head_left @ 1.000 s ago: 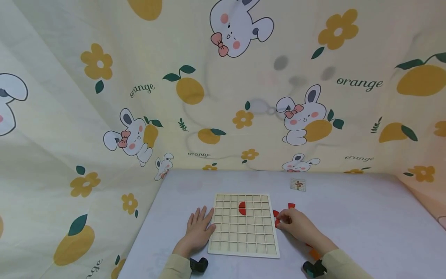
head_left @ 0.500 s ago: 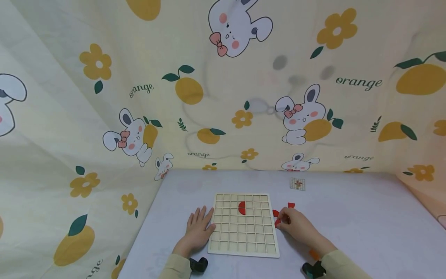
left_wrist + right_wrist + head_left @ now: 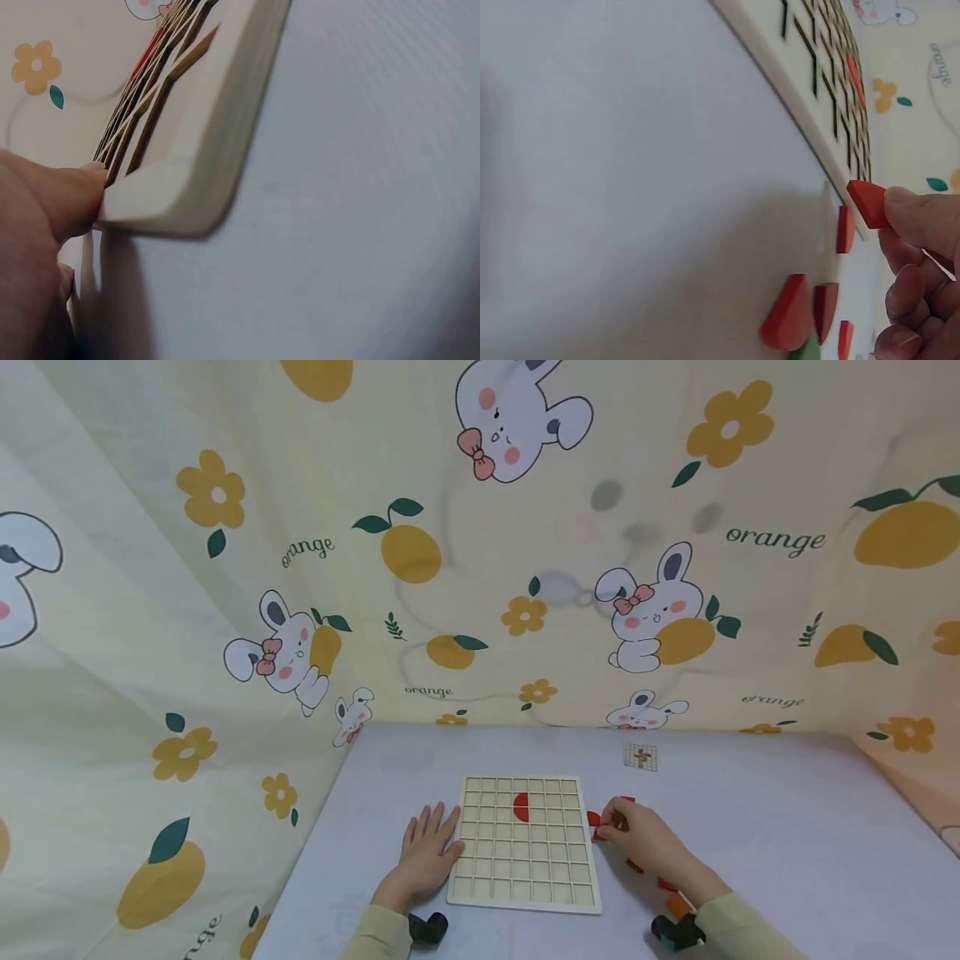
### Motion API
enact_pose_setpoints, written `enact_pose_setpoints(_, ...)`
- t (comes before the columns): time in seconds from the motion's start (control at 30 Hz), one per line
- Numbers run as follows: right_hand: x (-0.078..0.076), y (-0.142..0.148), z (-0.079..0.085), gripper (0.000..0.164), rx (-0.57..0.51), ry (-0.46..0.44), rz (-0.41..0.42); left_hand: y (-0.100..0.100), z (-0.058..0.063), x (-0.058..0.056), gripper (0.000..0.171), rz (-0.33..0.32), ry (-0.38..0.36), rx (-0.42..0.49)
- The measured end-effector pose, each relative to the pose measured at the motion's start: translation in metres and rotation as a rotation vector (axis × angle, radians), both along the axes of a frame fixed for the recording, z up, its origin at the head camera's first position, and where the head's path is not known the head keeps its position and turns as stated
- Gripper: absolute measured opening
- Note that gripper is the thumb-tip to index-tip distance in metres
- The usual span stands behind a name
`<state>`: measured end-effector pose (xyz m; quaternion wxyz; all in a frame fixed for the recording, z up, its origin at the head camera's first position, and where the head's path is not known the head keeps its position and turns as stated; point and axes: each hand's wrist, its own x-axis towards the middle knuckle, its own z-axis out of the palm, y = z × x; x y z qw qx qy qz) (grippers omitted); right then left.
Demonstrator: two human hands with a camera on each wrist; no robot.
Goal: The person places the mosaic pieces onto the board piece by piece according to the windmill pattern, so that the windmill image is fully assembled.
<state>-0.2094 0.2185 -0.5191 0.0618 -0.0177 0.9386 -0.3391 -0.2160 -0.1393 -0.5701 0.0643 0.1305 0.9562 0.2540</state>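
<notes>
My right hand (image 3: 647, 839) pinches a red quarter-circle tile (image 3: 868, 202) between thumb and fingers, just off the right edge of the pale grid board (image 3: 525, 907). The tile is lifted clear of the table in the right wrist view. My left hand (image 3: 426, 864) lies on the table with fingers spread, its thumb touching the board's left edge. Two red quarter-circle tiles, an upper one (image 3: 521, 800) and a lower one (image 3: 521, 815), sit in adjoining upper cells as a half disc. Another red tile (image 3: 593, 818) lies beside the board, near my right fingertips.
Under and around my right forearm lie more red tiles (image 3: 635, 866) and an orange tile (image 3: 678, 905). A green piece (image 3: 808, 349) touches a red one (image 3: 787, 319) in the right wrist view. At the back right lies a small gridded picture card (image 3: 641, 757). A patterned curtain (image 3: 480, 610) hangs behind.
My right hand has risen slightly with the red tile, uncovering red tiles near the forearm. The left hand and the tiles on the board stay put.
</notes>
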Motion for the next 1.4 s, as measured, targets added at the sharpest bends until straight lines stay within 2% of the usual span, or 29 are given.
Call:
enact_pose_setpoints(0.33, -0.016, -0.02, -0.01, 0.015, -0.105, 0.056, 0.007, -0.001, -0.003, -0.003, 0.058, 0.008, -0.006, -0.007)
enact_pose_setpoints(0.5, -0.026, -0.039, -0.017, 0.015, -0.179, 0.025, -0.022, -0.001, -0.003, -0.001, 0.057, 0.01, -0.008, -0.01)
enact_pose_setpoints(0.8, -0.034, -0.063, -0.025, 0.015, -0.222, 0.027, -0.019, 0.002, 0.003, 0.001, 0.057, 0.003, -0.026, 0.01)
enact_pose_setpoints(1.13, -0.038, -0.074, -0.028, 0.011, -0.189, 0.045, -0.002, 0.003, 0.0, 0.0, 0.057, -0.006, 0.004, 0.027)
enact_pose_setpoints(1.4, -0.039, -0.081, -0.027, 0.011, -0.173, 0.039, 0.0, 0.002, 0.002, -0.002, 0.057, 0.005, -0.019, -0.011)
